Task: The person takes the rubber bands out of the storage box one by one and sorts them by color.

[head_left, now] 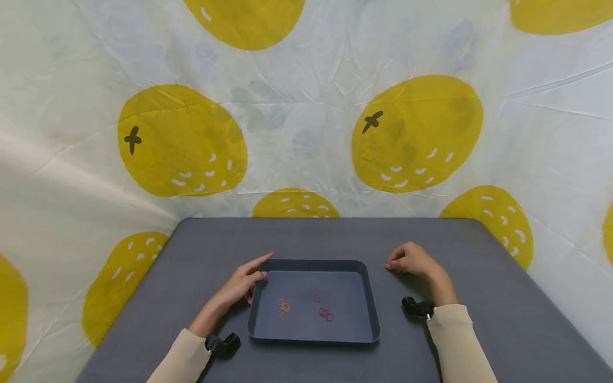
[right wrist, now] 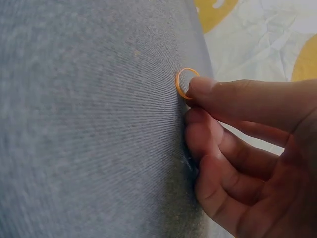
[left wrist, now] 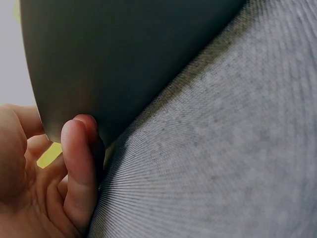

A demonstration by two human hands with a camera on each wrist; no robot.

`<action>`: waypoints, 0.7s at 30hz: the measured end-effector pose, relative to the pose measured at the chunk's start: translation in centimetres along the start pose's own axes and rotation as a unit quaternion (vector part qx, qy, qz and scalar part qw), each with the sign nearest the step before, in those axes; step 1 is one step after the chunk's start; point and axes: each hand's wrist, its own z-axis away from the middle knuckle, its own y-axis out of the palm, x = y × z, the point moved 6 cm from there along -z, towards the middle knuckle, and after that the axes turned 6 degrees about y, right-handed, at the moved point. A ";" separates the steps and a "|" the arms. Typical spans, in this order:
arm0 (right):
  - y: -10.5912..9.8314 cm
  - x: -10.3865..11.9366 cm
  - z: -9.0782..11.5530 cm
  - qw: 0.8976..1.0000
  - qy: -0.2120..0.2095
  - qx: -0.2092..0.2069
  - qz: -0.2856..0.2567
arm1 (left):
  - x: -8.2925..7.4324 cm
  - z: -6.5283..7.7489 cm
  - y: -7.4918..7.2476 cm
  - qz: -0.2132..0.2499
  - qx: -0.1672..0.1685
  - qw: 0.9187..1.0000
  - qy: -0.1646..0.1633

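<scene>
A dark grey rectangular tray (head_left: 345, 287) lies on the table. On its floor are a small cluster of orange rubber bands (head_left: 286, 307) at the left and several red rubber bands (head_left: 325, 314) near the middle. My left hand (head_left: 238, 285) grips the tray's far left corner, thumb over the rim and index finger stretched along the far side. In the left wrist view, other fingers (left wrist: 79, 168) press the tray's outer wall (left wrist: 114, 64). Right of the tray, my right hand (head_left: 411, 259) pinches an orange rubber band (right wrist: 178, 84) between thumb and index finger, close to the tabletop.
The grey cloth-covered table (head_left: 335, 236) extends around the tray to a far edge. Behind it hangs a white curtain (head_left: 297, 133) printed with yellow fruit. Black wrist devices (head_left: 223, 346) sit on both forearms, near the table surface.
</scene>
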 end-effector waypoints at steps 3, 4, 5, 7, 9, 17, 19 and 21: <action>0.0 -0.1 0.0 1.000 0.008 -0.005 0.005 | -0.1 0.0 0.1 0.003 0.001 1.000 -0.002; 0.0 -0.1 0.0 1.000 0.009 -0.006 0.005 | -0.1 0.0 0.1 0.004 0.000 1.000 -0.002; 0.0 -0.1 -0.1 1.000 0.009 -0.008 0.005 | -0.1 0.0 0.1 0.005 -0.001 1.000 -0.002; 0.0 -0.1 -0.2 1.000 0.012 -0.013 0.007 | -0.1 0.0 0.1 0.005 -0.002 1.000 -0.004; 0.1 -0.2 -0.2 1.000 0.015 -0.015 0.006 | -0.1 0.0 0.1 0.002 -0.003 1.000 -0.005; 0.0 -0.4 -0.4 1.000 0.018 -0.014 -0.004 | -0.1 0.1 0.1 0.002 -0.002 1.000 -0.004; -0.1 -0.4 -0.5 1.000 0.015 -0.013 -0.005 | 0.0 0.0 0.1 0.000 -0.002 1.000 -0.007; -0.1 -0.3 -0.5 1.000 0.011 -0.013 -0.009 | 0.1 0.0 0.2 -0.002 -0.002 1.000 -0.008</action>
